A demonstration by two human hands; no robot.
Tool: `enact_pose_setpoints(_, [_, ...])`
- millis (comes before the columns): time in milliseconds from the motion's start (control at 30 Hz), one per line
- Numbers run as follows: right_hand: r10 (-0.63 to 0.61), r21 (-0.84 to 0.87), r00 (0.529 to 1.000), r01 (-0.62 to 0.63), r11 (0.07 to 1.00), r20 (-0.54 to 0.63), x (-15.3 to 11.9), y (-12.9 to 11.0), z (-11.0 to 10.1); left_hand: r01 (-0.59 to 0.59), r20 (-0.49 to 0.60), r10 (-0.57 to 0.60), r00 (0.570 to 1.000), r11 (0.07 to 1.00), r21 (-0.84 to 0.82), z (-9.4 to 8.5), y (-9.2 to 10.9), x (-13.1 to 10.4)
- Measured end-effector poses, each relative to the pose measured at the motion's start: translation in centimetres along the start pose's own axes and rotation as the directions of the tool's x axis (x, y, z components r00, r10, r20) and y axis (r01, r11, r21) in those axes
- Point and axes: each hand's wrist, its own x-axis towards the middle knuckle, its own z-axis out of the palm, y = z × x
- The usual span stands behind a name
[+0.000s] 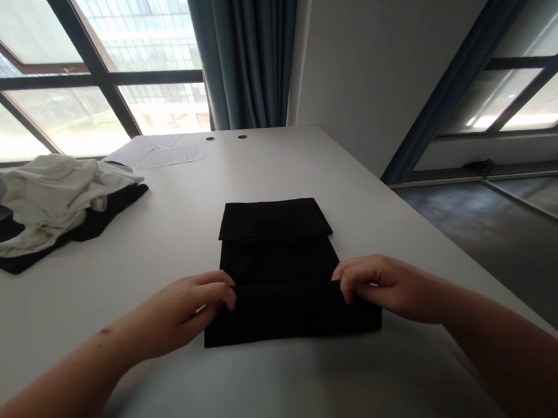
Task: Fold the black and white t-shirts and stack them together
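Observation:
A black folded garment (282, 259) lies flat on the white table in front of me; its exact kind cannot be made out. Its far end is folded over toward me, and the near end is turned up into a wide band. My left hand (199, 302) pinches the left end of that band's upper edge between thumb and fingers. At the right end of the same edge, my right hand (378, 285) grips the cloth in a similar pinch. Between the two hands the edge runs nearly straight.
To the left, a crumpled white cloth (64, 184) rests on another black cloth (104, 213). Sheets of paper (172, 155) lie at the far left of the white table (267, 165), near two round holes. Behind stand a blue curtain (245, 53) and windows.

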Motion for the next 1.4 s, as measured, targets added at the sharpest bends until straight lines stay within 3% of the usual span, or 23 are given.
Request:
enact_pose_setpoints(167, [-0.016,-0.027,0.995,0.019,0.999,0.099,-0.5,-0.9,-0.6,0.026,0.05,-0.025,0.998,1.0,-0.012,0.1,0.2,-0.3])
enact_pose_setpoints(300, [-0.061,-0.037,0.993,0.065,0.997,0.101,-1.7,-2.3,-0.7,0.021,0.036,-0.018,0.999,0.996,-0.087,-0.3,0.3,-1.6])
enact_pose_setpoints(400, [-0.12,0.015,0.97,0.119,0.993,0.213,-2.2,-2.9,-0.3,0.047,0.115,-0.027,0.993,0.983,-0.177,-0.6,1.0,-2.0])
enact_pose_setpoints(533, [-0.182,0.121,0.929,0.15,0.981,0.321,-2.9,-3.8,0.2,-0.046,0.291,0.163,0.943,0.927,-0.373,-1.0,3.2,-1.4])
enact_pose_setpoints(667, [-0.158,0.241,0.936,0.082,0.967,0.315,-5.0,-5.3,0.3,-0.067,0.295,0.3,0.907,0.795,-0.602,-1.4,4.6,-1.6])
enact_pose_setpoints(733, [-0.125,0.304,0.957,0.042,0.952,0.26,-6.0,-5.4,0.3,-0.063,0.254,0.313,0.915,0.734,-0.676,-1.5,4.5,-2.2])
enact_pose_setpoints(833, [-0.131,0.412,0.991,0.104,0.905,0.037,-6.3,-4.5,0.3,-0.086,0.154,0.248,0.956,0.744,-0.663,-1.3,3.5,-3.1])
enact_pose_setpoints(900, [-0.138,0.448,0.982,0.18,0.876,-0.126,-5.4,-3.3,0.1,-0.12,-0.038,0.12,0.992,0.816,-0.565,-1.0,2.6,-3.2])
enact_pose_setpoints(933, [-0.129,0.453,0.973,0.203,0.868,-0.19,-4.7,-2.7,-0.1,-0.102,-0.162,0.022,0.986,0.859,-0.502,-0.8,2.2,-3.0])
enact_pose_setpoints(1033, [-0.016,0.451,0.922,0.204,0.869,-0.386,-2.0,-1.2,-0.9,0.091,-0.446,-0.258,0.857,0.928,-0.362,-0.4,1.3,-1.3])
enact_pose_setpoints(1133, [0.106,0.44,0.845,0.163,0.883,-0.525,1.0,0.2,-1.3,0.265,-0.509,-0.39,0.768,0.916,-0.301,-0.4,0.3,1.7])
enact_pose_setpoints(1267, [0.216,0.398,0.773,0.051,0.916,-0.596,4.9,3.3,-1.1,0.409,-0.508,-0.48,0.715,0.877,-0.253,-0.1,-2.1,5.9])
enact_pose_setpoints(1400, [0.293,0.286,0.686,-0.128,0.95,-0.666,7.8,7.3,-0.5,0.568,-0.465,-0.535,0.705,0.819,-0.08,0.6,-4.9,8.6])
